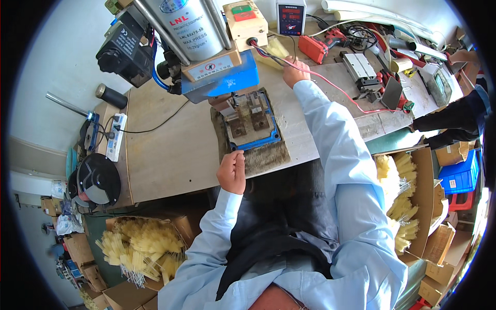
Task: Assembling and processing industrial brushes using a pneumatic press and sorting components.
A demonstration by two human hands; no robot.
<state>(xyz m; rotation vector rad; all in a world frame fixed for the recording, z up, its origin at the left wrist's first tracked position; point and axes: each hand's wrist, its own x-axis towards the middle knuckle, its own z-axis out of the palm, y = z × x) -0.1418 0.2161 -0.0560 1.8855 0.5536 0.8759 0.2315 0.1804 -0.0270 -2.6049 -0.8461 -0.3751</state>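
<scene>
My left hand (232,173) is closed at the table's front edge, just short of the blue-edged metal fixture (268,139). Whatever its curled fingers hold, if anything, is hidden. My right arm reaches forward across the table, and the right hand (296,73) is closed beside a small pile of pale yellow bristle-like pieces (277,53). Its fingertips are turned away, so what is in them cannot be made out. Above the fixture hangs a pneumatic press with a silver cylinder (194,31) and a blue head (222,80). Metal blocks sit on the fixture, which rests on a worn, dirty mat (266,159).
A red cordless drill (320,46), loose cables and metal parts crowd the table's far right. A power strip (117,137) lies at the left. Boxes of yellow bristle bundles (142,243) stand low on both sides. Another person's dark-clothed leg (449,116) shows at right.
</scene>
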